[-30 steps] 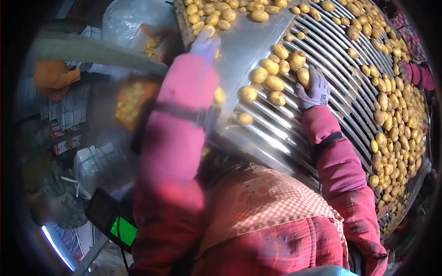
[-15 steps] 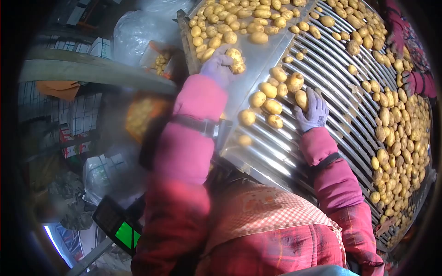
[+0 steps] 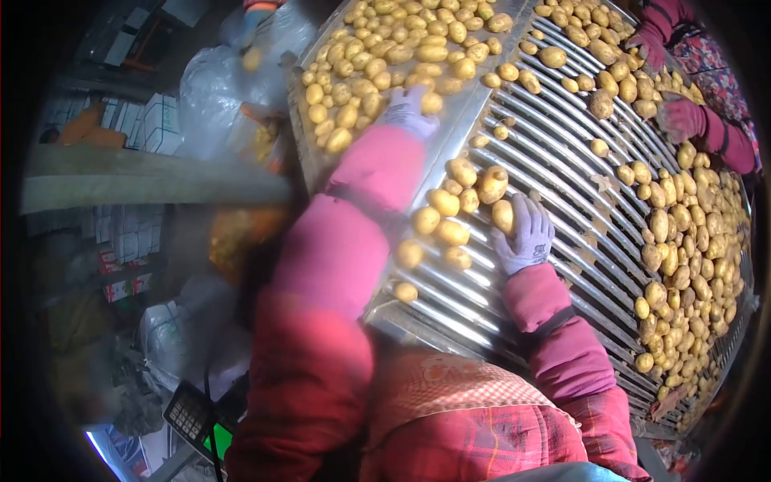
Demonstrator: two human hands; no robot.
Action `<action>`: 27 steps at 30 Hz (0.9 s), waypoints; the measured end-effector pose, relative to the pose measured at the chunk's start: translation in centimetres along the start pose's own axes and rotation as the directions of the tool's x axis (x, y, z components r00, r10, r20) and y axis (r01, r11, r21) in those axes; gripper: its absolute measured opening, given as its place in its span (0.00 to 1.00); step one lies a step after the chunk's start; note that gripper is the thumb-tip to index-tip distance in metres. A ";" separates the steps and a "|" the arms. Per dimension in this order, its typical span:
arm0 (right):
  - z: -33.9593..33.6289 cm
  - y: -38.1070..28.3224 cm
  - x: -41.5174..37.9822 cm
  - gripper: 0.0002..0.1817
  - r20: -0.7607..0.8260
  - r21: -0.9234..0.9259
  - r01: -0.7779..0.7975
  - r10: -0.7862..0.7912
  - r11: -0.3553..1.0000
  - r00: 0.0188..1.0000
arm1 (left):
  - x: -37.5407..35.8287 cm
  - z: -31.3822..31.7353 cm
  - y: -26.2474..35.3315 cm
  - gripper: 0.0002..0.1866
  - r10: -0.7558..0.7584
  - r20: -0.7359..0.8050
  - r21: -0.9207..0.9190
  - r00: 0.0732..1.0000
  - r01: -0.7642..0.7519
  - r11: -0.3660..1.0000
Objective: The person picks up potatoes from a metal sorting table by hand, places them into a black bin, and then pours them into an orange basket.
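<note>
My left hand (image 3: pixel 408 115), in a light purple glove, reaches over the smooth metal plate (image 3: pixel 450 120) at the edge of a potato pile (image 3: pixel 373 64). A potato (image 3: pixel 431 103) sits between its thumb and forefinger. My right hand (image 3: pixel 527 233), gloved alike, rests over the metal slats (image 3: pixel 554 177), its thumb and fingers around another potato (image 3: pixel 503 217). Just left of it lies a small cluster of potatoes (image 3: pixel 452 233), partly on the slats. One is larger and brown-marked (image 3: pixel 492 185).
Across the slats, another person's gloved hands (image 3: pixel 681 118) are among potatoes. A large potato heap (image 3: pixel 691 257) covers the right side. To my left are a blurred rail (image 3: pixel 152 178), plastic bags (image 3: pixel 210 96) and a keypad device (image 3: pixel 190 414). Another hand (image 3: pixel 259 20) shows at the top.
My left hand has moved right and forward across the plate, toward the pile. My right hand keeps its potato beside the cluster. The view has shifted, and the other person's near hand has moved.
</note>
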State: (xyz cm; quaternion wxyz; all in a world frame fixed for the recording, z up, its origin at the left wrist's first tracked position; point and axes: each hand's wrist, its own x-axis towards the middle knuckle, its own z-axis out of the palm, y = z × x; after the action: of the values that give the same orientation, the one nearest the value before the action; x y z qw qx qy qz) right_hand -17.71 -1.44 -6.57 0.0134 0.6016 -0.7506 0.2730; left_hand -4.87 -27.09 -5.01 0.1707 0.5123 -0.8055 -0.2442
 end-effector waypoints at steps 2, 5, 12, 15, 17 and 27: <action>-0.1 -0.1 0.1 0.36 0.006 -0.015 -0.003 0.003 1.000 1.000 | 1.0 -0.1 1.1 0.32 -0.089 0.266 0.171 0.960 0.044 0.984; 0.0 0.0 -0.1 0.36 0.022 -0.029 0.011 -0.011 1.000 1.000 | 1.7 -0.2 1.7 0.35 -0.133 0.313 0.218 0.940 0.065 0.974; 0.6 0.2 -0.3 0.36 -0.033 -0.059 0.023 -0.025 0.998 0.999 | -4.5 -5.6 0.8 0.25 -0.196 0.559 -0.741 0.806 0.592 0.318; 0.4 -0.2 -0.2 0.36 -0.010 -0.080 -0.003 0.002 0.997 1.000 | -8.2 -7.6 0.3 0.22 -0.173 0.623 -0.639 0.763 0.624 0.450; 0.7 0.3 -0.3 0.37 -0.016 -0.089 0.007 -0.008 0.996 1.000 | -10.4 -7.4 -0.3 0.21 -0.072 0.669 -0.627 0.740 0.614 0.479; 0.8 0.2 -0.5 0.38 0.055 -0.026 -0.127 0.128 0.992 0.990 | -19.1 -9.7 0.5 0.20 -0.075 0.449 -0.799 0.890 0.438 0.411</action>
State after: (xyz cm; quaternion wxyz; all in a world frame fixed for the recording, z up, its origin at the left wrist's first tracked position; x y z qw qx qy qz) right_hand -17.51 -1.31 -7.51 -0.0185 0.5597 -0.7905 0.2479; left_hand 7.81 -11.71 2.76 0.2277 0.4154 -0.4849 -0.7352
